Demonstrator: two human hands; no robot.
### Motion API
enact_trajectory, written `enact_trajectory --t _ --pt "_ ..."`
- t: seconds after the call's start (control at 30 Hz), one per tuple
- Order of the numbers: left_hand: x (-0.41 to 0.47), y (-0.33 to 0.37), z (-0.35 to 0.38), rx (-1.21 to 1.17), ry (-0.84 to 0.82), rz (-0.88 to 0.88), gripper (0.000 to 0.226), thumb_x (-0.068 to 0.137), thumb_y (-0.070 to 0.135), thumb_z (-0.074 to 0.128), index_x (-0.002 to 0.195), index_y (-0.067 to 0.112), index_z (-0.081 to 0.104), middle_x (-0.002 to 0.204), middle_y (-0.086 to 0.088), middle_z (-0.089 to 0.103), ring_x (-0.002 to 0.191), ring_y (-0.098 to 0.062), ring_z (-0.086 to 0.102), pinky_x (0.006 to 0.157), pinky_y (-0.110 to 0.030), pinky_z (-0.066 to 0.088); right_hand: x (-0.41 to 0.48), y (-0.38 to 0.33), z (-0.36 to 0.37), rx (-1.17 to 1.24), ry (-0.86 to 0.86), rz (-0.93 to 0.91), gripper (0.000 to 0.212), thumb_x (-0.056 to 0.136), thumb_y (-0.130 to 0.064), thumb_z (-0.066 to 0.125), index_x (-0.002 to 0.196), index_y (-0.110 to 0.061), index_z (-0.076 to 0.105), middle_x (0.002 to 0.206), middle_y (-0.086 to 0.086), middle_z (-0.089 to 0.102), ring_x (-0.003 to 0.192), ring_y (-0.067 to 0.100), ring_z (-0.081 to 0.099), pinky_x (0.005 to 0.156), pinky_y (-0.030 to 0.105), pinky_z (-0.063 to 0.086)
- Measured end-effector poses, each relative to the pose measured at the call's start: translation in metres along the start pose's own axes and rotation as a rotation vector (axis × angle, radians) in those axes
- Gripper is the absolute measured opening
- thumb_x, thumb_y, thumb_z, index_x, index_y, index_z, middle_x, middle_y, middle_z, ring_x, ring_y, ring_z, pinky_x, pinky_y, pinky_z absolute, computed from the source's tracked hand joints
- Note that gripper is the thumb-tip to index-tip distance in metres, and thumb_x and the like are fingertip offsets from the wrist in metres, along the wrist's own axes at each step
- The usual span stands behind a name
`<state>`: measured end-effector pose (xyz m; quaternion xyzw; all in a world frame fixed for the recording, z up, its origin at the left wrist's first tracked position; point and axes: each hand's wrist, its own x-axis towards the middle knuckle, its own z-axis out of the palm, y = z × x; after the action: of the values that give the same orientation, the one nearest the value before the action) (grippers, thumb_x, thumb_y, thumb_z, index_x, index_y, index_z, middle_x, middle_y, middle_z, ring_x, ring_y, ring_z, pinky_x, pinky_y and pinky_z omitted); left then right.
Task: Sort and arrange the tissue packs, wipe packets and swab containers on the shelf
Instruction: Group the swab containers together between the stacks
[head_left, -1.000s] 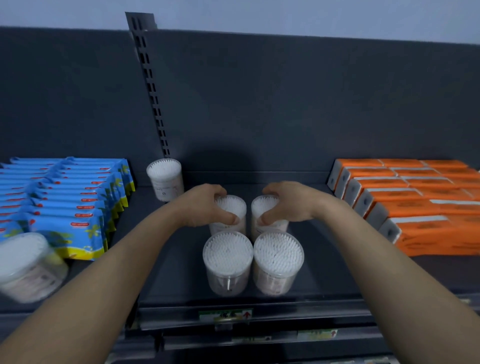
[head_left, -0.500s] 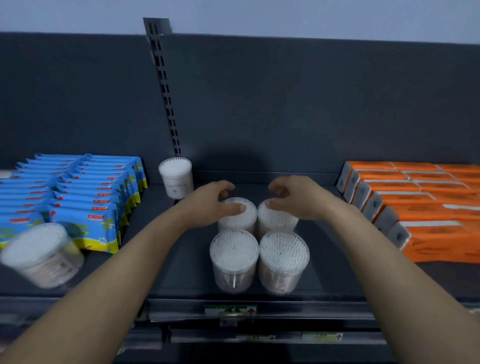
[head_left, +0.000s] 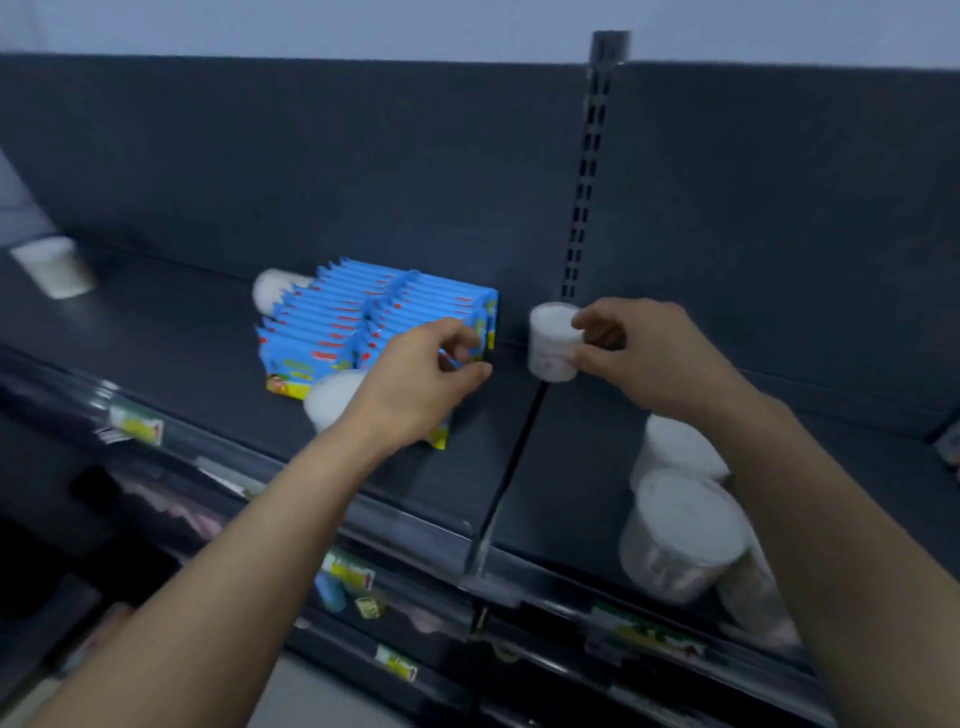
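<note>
Head view: right hand (head_left: 644, 358) pinching small swab tub (head_left: 554, 343) at frame centre, beside blue wipe packets (head_left: 374, 322). Left hand (head_left: 421, 384) curled loosely, holding nothing visible. Probably light, rigid, smooth plastic; best gripped round side wall, kept upright.

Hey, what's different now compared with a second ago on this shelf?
Both hands left the rear pair of grouped swab containers. The right hand now holds the lone swab container by the slotted upright; the left hand hovers at the blue wipe packets. The view swung left. The grouped containers stayed put.
</note>
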<state>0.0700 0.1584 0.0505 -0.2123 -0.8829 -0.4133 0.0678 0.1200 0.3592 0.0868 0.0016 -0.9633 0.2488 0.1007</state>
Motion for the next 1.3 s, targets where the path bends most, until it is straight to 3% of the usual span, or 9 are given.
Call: enact_trajectory --t 0.1,0.23,0.5,0.67,0.77,1.0,1.3 --pt "-0.002 -0.037 -0.039 -0.009 0.050 -0.030 0.011 0.082 0.020 0.068 0.090 0.021 0.060 0.083 0.004 0.057 0.064 -0.008 0.051 0.067 -0.024 0.042 0.020 -0.041 0.024 -0.023 0.002 -0.054 0.035 0.084 -0.034 0.066 0.115 -0.017 0.063 0.107 0.000 0.065 0.100 0.016 0.059 0.090 0.032 0.046" --pt "0.002 -0.087 -0.094 -0.007 0.098 -0.053 0.011 0.082 0.019 0.068 0.091 0.021 0.061 0.078 0.007 0.055 0.059 -0.005 0.049 0.062 -0.018 0.041 0.050 -0.098 0.062 -0.073 -0.058 -0.090 0.043 0.084 -0.038 0.066 0.121 -0.018 0.060 0.113 -0.001 0.062 0.102 0.013 0.056 0.082 0.020 0.039" --pt "0.016 -0.178 -0.193 0.037 0.146 -0.057 0.013 0.080 0.017 0.069 0.092 0.017 0.064 0.078 0.003 0.061 0.065 -0.006 0.054 0.068 -0.019 0.042 0.114 -0.205 0.127 -0.094 -0.108 -0.127 0.044 0.086 -0.037 0.064 0.123 -0.016 0.057 0.121 0.003 0.061 0.112 0.019 0.055 0.094 0.029 0.041" --pt "0.025 -0.226 -0.240 0.054 0.205 -0.123 0.013 0.081 0.020 0.069 0.093 0.020 0.063 0.081 0.003 0.062 0.069 -0.011 0.055 0.070 -0.022 0.044 0.157 -0.248 0.155 -0.133 -0.144 -0.153 0.045 0.085 -0.040 0.063 0.124 -0.019 0.056 0.120 0.003 0.061 0.110 0.021 0.056 0.092 0.032 0.045" --pt "0.034 -0.251 -0.259 0.064 0.249 -0.167 0.014 0.082 0.020 0.069 0.094 0.019 0.063 0.082 0.003 0.063 0.072 -0.013 0.057 0.073 -0.026 0.045 0.191 -0.266 0.168 -0.195 -0.184 -0.202 0.046 0.084 -0.040 0.063 0.125 -0.018 0.055 0.120 0.003 0.061 0.112 0.022 0.055 0.091 0.031 0.045" --pt "0.075 -0.283 -0.276 0.117 0.269 -0.228 0.019 0.084 0.023 0.067 0.101 0.019 0.062 0.091 0.002 0.063 0.082 -0.014 0.061 0.069 -0.019 0.044 0.288 -0.285 0.203 -0.269 -0.344 -0.221 0.058 0.082 -0.039 0.068 0.131 -0.017 0.048 0.129 0.004 0.054 0.112 0.023 0.053 0.095 0.037 0.046" --pt "0.129 -0.329 -0.278 0.148 0.166 -0.257 0.023 0.085 0.025 0.065 0.106 0.019 0.061 0.096 0.003 0.062 0.087 -0.013 0.061 0.073 -0.023 0.046 0.363 -0.271 0.267 -0.557 -0.655 -0.036 0.081 0.072 -0.049 0.074 0.137 -0.015 0.042 0.137 0.006 0.048 0.118 0.028 0.051 0.096 0.042 0.047"
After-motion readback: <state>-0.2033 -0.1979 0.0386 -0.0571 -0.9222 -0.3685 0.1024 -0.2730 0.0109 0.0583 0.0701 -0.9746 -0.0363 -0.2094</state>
